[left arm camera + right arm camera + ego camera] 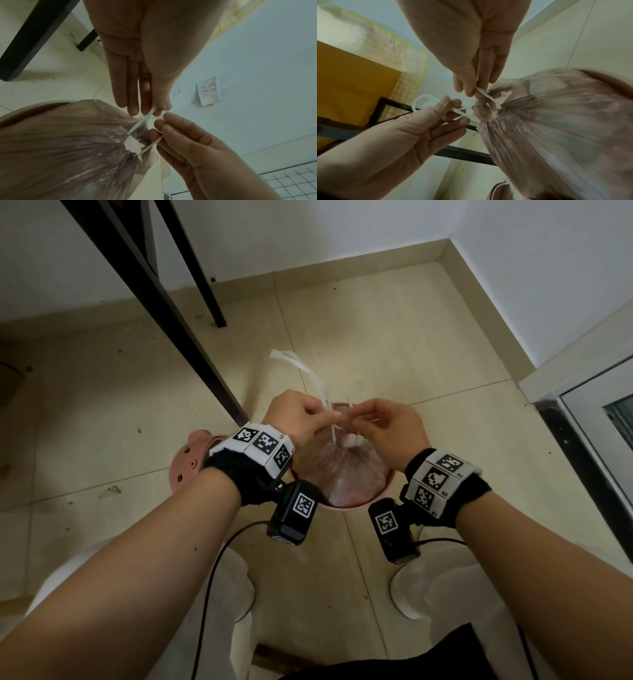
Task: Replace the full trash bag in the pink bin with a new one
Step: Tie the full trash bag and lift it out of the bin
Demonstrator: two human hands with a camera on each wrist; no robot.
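The pink bin (346,506) stands on the tiled floor between my forearms. In it sits a full translucent trash bag (342,470), its neck gathered shut. White drawstrings (308,371) rise from the neck, one loop sticking up behind my hands. My left hand (329,419) pinches one drawstring between thumb and fingertips just above the neck. My right hand (356,419) pinches the other string close beside it. In the left wrist view the bag (68,142) bulges below my left hand (154,112). The right wrist view shows my right hand (477,90) at the bag (556,115).
Black table legs (164,302) slant down just left of the bin. A pink rounded object with a bear face (188,463) lies on the floor beside my left wrist. A door frame (582,422) stands at the right. My feet in white slippers (428,583) are near the bin.
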